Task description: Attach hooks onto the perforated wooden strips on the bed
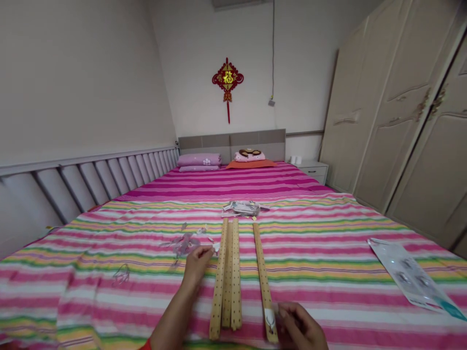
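Observation:
My left hand [198, 265] pinches a small white piece [216, 247], which looks like an adhesive hook, beside the left edge of the wooden strips. Three pale wooden strips with rows of dark holes [236, 277] lie close together, pointing away from me. Apart from them on the right rests a single wooden strip [260, 262]. Near its close end a white adhesive hook with a metal loop [270, 319] lies on the wood. My right hand [302, 326] is right beside that hook, fingers curled and closed; its fingertips are blurred and what they hold is unclear.
Crumpled clear plastic scraps [185, 244] lie left of the strips, with another scrap [121, 274] nearer. A plastic packet [243, 209] sits beyond the strips. A clear blister pack [412, 274] lies at right. All rest on a striped bedsheet [321, 291]; a slatted rail [105, 177] borders the left.

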{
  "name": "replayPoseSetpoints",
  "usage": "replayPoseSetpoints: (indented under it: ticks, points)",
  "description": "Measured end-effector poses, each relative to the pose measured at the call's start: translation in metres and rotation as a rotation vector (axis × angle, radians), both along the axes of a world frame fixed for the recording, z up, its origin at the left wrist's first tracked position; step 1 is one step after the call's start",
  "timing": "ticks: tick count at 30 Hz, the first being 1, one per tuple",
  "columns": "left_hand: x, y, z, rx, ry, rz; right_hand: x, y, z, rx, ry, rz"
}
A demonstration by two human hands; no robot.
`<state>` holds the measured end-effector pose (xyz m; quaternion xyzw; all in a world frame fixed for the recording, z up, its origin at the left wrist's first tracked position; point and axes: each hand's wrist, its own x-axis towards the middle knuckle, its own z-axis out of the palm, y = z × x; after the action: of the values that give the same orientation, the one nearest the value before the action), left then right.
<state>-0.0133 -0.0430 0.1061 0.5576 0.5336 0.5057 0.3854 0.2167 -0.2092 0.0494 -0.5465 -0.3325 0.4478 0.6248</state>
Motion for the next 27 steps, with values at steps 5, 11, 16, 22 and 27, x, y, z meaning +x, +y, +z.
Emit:
replayPoseSetpoints:
  ticks: [5, 11, 16, 22, 27]
  points:
    - [0.032, -0.047, -0.001, -0.284, -0.324, -0.167, -0.009, 0.019, 0.03, 0.063, -0.054, 0.081]
    - [0.065, -0.08, -0.01, -0.364, -0.424, -0.293, -0.016, 0.031, 0.039, 0.124, -0.011, 0.102]
    - [0.084, -0.082, -0.004, -0.355, -0.37, -0.348, -0.007, 0.04, 0.037, 0.142, 0.088, 0.103]
    - [0.105, -0.068, -0.013, -0.324, -0.317, -0.353, 0.008, 0.053, 0.033, 0.117, 0.088, 0.063]
    - [0.113, -0.064, -0.038, -0.292, -0.224, -0.335, 0.012, 0.057, 0.01, 0.089, -0.001, 0.06]
